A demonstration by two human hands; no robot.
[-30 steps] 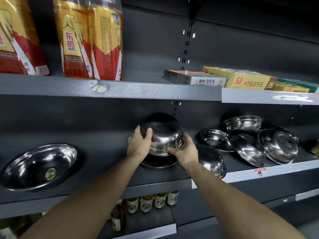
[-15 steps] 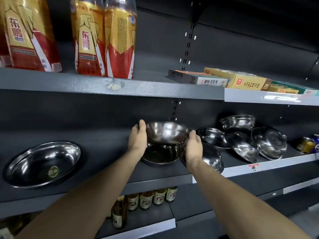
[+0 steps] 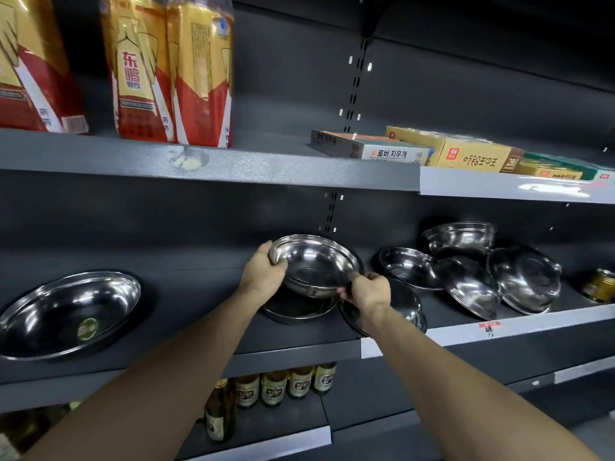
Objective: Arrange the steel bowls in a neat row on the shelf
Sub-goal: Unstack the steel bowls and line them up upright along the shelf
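I hold a steel bowl [image 3: 314,264] mouth-up and tilted toward me, just above another bowl [image 3: 296,309] resting on the dark middle shelf [image 3: 299,349]. My left hand [image 3: 263,276] grips its left rim and my right hand [image 3: 367,292] grips its front right rim. An overturned bowl [image 3: 407,302] lies right behind my right hand. A large steel bowl [image 3: 68,314] leans at the shelf's left. Several more bowls are jumbled at the right: one upright at the back [image 3: 457,237], and others tilted [image 3: 407,267] [image 3: 471,286] [image 3: 524,277].
The upper shelf [image 3: 213,168] carries red and gold bottle packs [image 3: 169,71] at left and flat boxes [image 3: 369,148] at right. Small bottles [image 3: 276,387] stand on the shelf below. A gold can [image 3: 599,286] sits at the far right of the middle shelf.
The bowl in my hands was mouth-down a second ago; it has been flipped mouth-up and now tilts toward me above the bowl beneath. My view shifted slightly left.
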